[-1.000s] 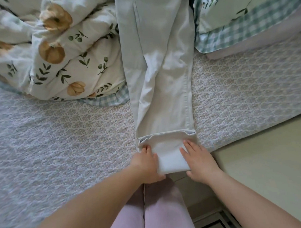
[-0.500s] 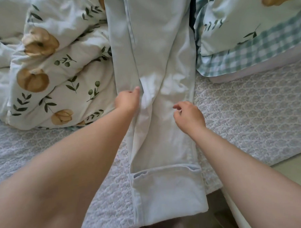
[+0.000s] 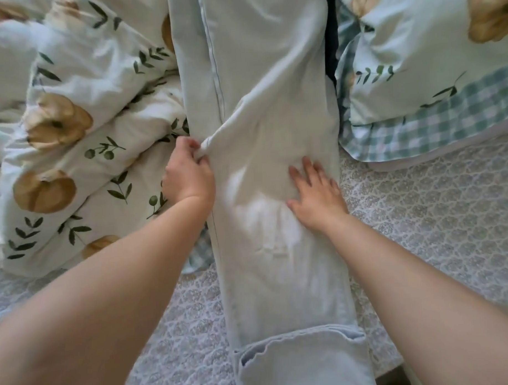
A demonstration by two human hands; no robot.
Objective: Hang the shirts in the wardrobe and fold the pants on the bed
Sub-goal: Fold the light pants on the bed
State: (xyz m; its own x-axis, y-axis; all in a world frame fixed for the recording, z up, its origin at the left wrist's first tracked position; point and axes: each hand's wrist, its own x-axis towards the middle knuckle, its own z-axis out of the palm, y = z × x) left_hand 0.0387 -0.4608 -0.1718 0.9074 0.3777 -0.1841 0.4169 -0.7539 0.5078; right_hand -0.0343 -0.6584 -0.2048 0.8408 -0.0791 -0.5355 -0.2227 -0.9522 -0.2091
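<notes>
Lengthwise, pants (image 3: 279, 278) on bed (image 3: 421, 229) (left hand (image 3: 189, 177) pinch, right hand (image 3: 316, 196) flat).

Pale blue pants (image 3: 281, 277) lie lengthwise on the bed (image 3: 435, 220), legs stacked one on the other, cloth bunched and creased at mid-length, the near end folded back over itself

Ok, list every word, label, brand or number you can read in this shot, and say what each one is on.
No readable text anywhere in the view.
Pale pants: seams and a turned-up cuff only; no tag or label shows.
Duvet: printed flowers and leaves, no lettering.
Pillow: flowers, leaves and a checked border, no lettering.
Bed cover: repeating pattern only.
</notes>
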